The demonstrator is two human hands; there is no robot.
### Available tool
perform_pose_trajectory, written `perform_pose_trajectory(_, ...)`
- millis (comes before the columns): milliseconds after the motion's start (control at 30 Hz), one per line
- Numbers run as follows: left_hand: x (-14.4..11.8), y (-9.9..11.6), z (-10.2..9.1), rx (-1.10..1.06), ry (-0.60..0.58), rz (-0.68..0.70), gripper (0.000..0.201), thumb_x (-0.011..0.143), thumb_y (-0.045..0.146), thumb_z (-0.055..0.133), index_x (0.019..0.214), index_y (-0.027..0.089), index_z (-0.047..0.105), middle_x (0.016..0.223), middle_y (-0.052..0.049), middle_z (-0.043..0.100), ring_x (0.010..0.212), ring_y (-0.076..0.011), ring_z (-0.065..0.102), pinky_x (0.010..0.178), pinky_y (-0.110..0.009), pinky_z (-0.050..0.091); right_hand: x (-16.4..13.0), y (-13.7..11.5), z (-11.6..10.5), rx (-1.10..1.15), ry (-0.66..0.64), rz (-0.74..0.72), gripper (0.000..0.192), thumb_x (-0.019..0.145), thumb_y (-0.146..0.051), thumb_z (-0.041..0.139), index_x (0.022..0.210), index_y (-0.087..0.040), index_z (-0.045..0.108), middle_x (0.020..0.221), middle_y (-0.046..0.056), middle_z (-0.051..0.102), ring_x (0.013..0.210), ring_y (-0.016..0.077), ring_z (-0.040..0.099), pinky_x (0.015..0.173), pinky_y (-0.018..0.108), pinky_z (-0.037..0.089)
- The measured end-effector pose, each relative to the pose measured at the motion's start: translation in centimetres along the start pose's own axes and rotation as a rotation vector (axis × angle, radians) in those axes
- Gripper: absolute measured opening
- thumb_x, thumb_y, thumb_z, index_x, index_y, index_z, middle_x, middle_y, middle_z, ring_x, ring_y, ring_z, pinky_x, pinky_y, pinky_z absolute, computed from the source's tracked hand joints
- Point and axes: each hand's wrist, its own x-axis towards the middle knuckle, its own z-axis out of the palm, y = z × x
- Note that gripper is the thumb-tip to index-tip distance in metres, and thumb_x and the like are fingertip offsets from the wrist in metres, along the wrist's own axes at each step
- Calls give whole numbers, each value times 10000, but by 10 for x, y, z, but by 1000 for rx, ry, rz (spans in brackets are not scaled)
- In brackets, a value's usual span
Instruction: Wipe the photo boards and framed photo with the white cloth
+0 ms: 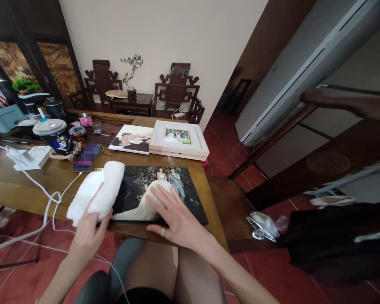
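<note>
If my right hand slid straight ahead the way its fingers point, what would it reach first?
The right hand lies flat on the large wedding photo print, fingers aimed up and left. Past the print's far edge, likely the smaller photo, though depth is uncertain.

Bare arms, ring on right hand [177,219]

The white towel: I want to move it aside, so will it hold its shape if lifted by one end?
Probably not. The white towel is folded and fluffy and sags around the left hand, so it looks floppy and light. On the photo print it should slide easily.
</note>
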Motion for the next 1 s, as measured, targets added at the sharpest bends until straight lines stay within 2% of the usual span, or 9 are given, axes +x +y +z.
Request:
perform_pose_trajectory(100,7,-1,-3,80,93,-111,455,859,468,497,487,243,361,439,-7,439,486,-189,489,562,-318,442,19,-19,12,-71,-17,-10,863,788,-664,542,1442,-133,352,1505,218,317,1411,405,199,1095,666,176)
perform_pose_trajectory(167,12,-1,-8,46,108,-103,379,866,459,484,585,206,516,529,-32,547,558,-205,540,628,-319,452,30,-23,21,-97,-22,-23,886,781,-690,522,1433,-109,368,1480,244,349,1398,423,221,1090,664,182)
perform_pose_trajectory(233,17,-2,-14,-20,109,-94,336,878,436,463,745,168,616,700,-67,658,668,-222,595,698,-314,459,36,-23,28,-120,-17,-53,850,805,-659,519,1419,-86,391,1442,274,393,1376,425,276,1089,628,232)
perform_pose_trajectory(300,22,-4,-20,-62,107,-132,349,866,447,470,776,152,634,740,-70,679,671,-220,604,674,-297,459,40,-24,32,-160,-1,-96,777,838,-597,525,1409,-82,409,1404,303,426,1346,424,338,1067,600,294)
perform_pose_trajectory(467,27,-11,-27,-155,176,-278,397,791,509,511,602,164,565,535,-22,582,567,-196,563,550,-260,434,41,-30,35,-312,12,-201,601,909,-481,482,1365,-89,465,1294,327,526,1241,431,483,963,610,401)
perform_pose_trajectory(633,27,-19,-25,-486,251,-497,370,743,517,588,650,159,585,458,9,512,520,-188,557,438,-237,421,34,-34,31,-436,63,-285,477,959,-392,404,1318,-96,512,1205,316,598,1137,423,578,850,600,489)
perform_pose_trajectory(700,28,-20,-25,-631,268,-578,339,768,474,588,764,137,625,515,-6,573,541,-186,590,429,-229,438,30,-35,33,-451,83,-292,426,960,-321,414,1308,-100,522,1196,313,605,1121,425,588,833,607,497)
perform_pose_trajectory(800,29,-19,-26,-801,306,-640,311,812,364,563,986,116,635,766,-74,699,712,-200,669,515,-231,513,25,-38,39,-430,104,-263,396,935,-175,428,1321,-150,515,1210,276,613,1137,397,586,855,614,490)
perform_pose_trajectory(1000,29,-21,-26,-963,344,-722,405,797,328,609,1126,91,617,1067,-137,696,935,-241,681,689,-276,576,17,-40,43,-357,108,-170,488,892,-70,442,1360,-201,487,1279,231,584,1231,371,518,936,594,464)
